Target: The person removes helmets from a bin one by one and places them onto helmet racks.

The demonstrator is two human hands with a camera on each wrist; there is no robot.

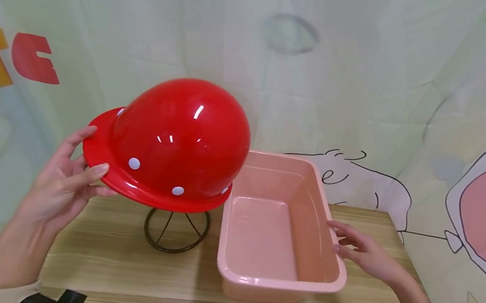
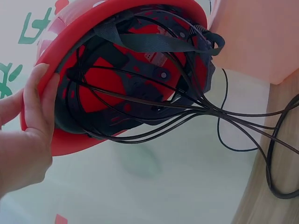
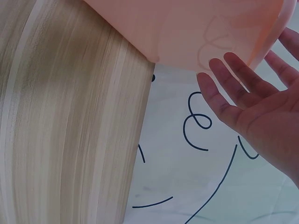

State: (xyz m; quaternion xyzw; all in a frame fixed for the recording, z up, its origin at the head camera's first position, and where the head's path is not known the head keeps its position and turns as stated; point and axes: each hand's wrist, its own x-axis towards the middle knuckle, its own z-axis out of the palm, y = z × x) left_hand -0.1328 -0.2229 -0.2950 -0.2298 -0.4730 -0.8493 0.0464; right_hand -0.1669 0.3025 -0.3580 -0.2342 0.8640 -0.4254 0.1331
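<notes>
A red hard hat (image 1: 184, 138) with white dots sits tilted over a dark wire stand (image 1: 173, 251). My left hand (image 1: 60, 188) grips its brim at the left, thumb on the near side. In the left wrist view the stand's wires (image 2: 201, 111) run up inside the hat, among its dark straps (image 2: 154, 43). Whether the wires still bear the hat, I cannot tell. To the right stands a pink plastic basin (image 1: 279, 283) with nothing inside. My right hand (image 1: 368, 254) touches its right rim, the other fingers loosely extended outside the wall in the right wrist view.
Basin and stand are on a wood-grain table (image 1: 115, 263), the basin just right of the hat. A pale printed curtain (image 1: 350, 84) hangs behind and at both sides. Dark wrist devices (image 1: 54, 299) show at the bottom edge.
</notes>
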